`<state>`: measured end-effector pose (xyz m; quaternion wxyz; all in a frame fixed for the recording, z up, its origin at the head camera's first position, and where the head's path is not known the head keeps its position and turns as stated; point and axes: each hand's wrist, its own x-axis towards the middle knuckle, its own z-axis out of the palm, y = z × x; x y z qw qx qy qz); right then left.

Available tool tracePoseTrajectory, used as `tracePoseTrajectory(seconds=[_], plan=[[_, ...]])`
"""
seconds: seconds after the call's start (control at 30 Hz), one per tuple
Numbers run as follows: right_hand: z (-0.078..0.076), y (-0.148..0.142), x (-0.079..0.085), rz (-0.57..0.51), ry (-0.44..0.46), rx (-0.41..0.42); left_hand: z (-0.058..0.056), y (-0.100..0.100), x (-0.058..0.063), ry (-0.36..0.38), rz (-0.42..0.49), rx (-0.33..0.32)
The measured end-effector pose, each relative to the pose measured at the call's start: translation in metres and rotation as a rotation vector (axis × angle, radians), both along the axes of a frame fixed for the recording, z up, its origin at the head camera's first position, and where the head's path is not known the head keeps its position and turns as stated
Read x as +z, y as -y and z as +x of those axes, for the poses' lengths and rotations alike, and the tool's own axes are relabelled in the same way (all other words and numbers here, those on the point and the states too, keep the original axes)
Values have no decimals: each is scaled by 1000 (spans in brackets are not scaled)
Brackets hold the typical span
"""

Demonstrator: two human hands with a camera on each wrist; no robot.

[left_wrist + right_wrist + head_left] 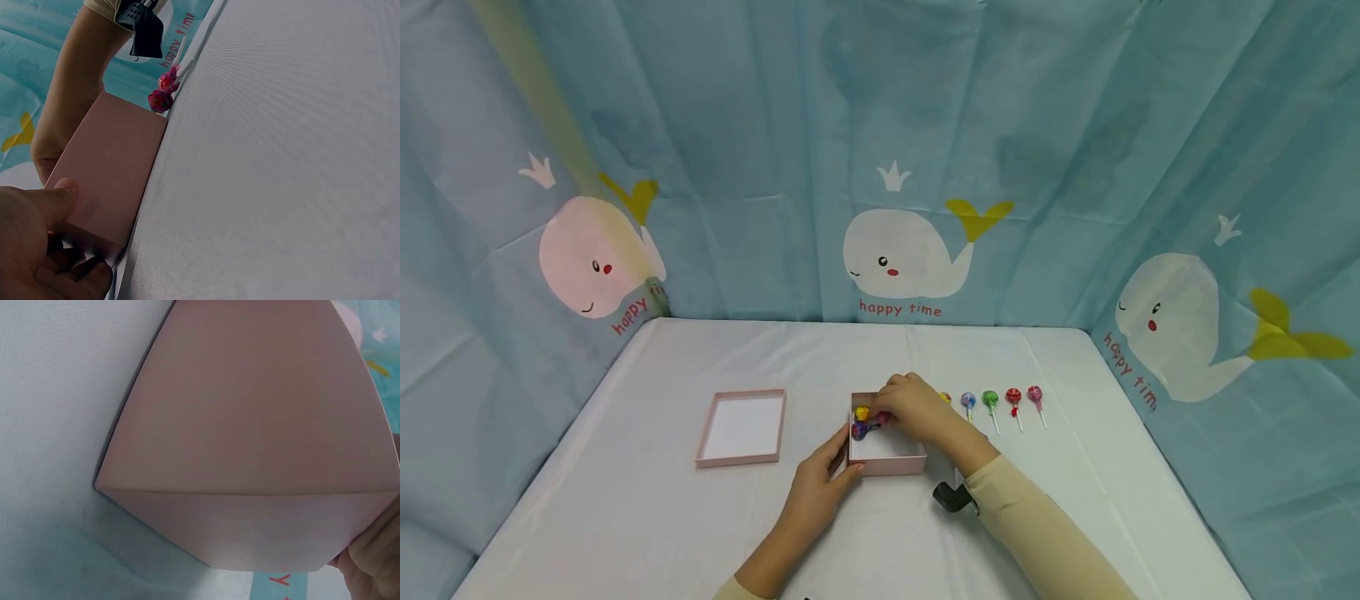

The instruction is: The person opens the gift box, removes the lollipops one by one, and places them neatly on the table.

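Note:
A pink open-topped box (pixel 887 467) stands on the table in the head view. My left hand (pixel 816 487) grips its near left corner, thumb on the front face and fingers along the left side. Over the right rim reaches my right hand (pixel 921 408), its fingertips down inside, pinching a dark pink lollipop (pixel 883 417); its other fingers partly hide the grip. Beside that lie a yellow lollipop (pixel 862 412) and a purple lollipop (pixel 859 431). In the right wrist view the box's outer wall (pixel 250 406) hides the inside.
The shallow pink lid (pixel 737 459) lies left of the box. Right of it several lollipops form a row: a blue one (pixel 968 400), a green one (pixel 991 398), a red one (pixel 1013 395), a pink one (pixel 1036 393). A whale-print curtain (pixel 760 250) surrounds the white table (pixel 625 500).

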<state>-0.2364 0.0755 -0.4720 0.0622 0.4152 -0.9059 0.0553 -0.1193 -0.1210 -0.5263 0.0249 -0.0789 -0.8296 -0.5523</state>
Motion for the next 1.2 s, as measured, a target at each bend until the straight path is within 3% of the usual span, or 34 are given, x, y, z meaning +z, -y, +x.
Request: tracePoseTrajectory(seconds=[0.6,0.87,1.2], plan=[[2,4,-2,75,-17,-29,0,-1,1,-5,1,8],[1,6,-2,66,39,-23,1,-1,1,-5,-4,9],[-1,4,-2,43,-33,12,0,-1,0,-10,-9,15]])
